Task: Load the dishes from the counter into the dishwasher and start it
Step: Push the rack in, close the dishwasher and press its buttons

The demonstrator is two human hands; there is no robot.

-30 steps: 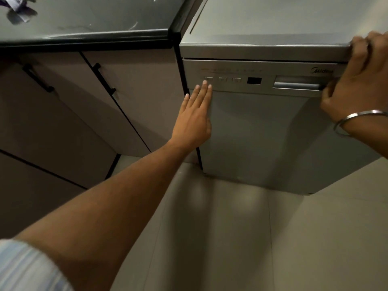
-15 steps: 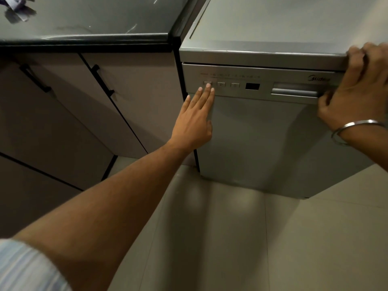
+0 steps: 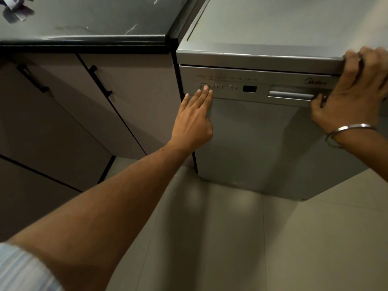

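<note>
— Where is the dishwasher (image 3: 262, 143)?

— We see it with its door closed, just right of the dark counter (image 3: 84, 22) and the cabinets (image 3: 73, 114) below it.

— And our hands?

— Our left hand (image 3: 194, 120) lies flat with straight fingers, a fingertip touching the leftmost button (image 3: 205, 85) on the dishwasher's panel. Our right hand (image 3: 352, 91) curls over the dishwasher's top front edge, thumb at the right end of the door handle (image 3: 291, 94). A metal bangle (image 3: 346, 134) sits on that wrist.

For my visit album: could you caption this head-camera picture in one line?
Left hand touches the leftmost button on the closed silver dishwasher; right hand grips its top corner.
</note>
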